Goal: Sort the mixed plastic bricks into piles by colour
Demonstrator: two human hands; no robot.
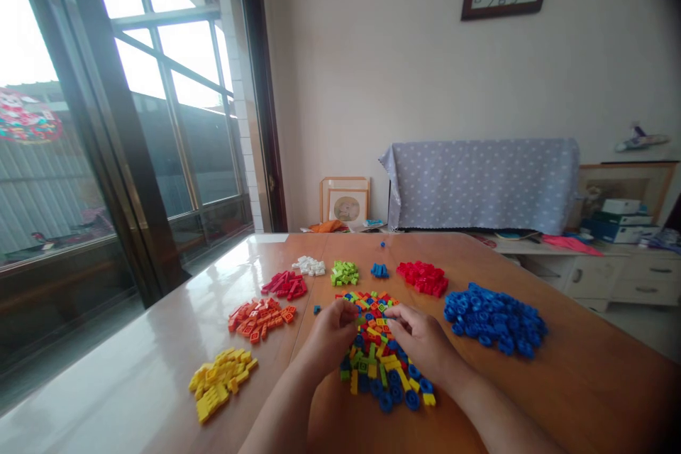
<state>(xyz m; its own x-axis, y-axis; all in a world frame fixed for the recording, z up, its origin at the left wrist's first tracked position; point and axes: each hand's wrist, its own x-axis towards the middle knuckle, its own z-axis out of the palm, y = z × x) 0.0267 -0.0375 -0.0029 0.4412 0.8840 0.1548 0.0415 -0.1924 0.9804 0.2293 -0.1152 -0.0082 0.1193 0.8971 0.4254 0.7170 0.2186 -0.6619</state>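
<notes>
A mixed pile of small toy building bricks (372,351) lies on the table in front of me, in red, orange, yellow, green and blue, with round blue pieces at its near end. My left hand (333,337) is at the pile's left side, its fingers curled together at the tips. Across from it, my right hand (423,340) reaches over the right side, thumb and fingers bent inward in a pinch. What either hand holds, if anything, is too small and covered to make out. A small dark blue piece (317,310) lies just left of my left hand.
Sorted heaps ring the pile on the wooden table (175,340): yellow (223,376), orange (260,318), dark pink (284,285), white (309,266), lime green (345,272), small blue (379,270), red (423,277) and large blue (494,319). A blue bead (382,245) sits near the far edge.
</notes>
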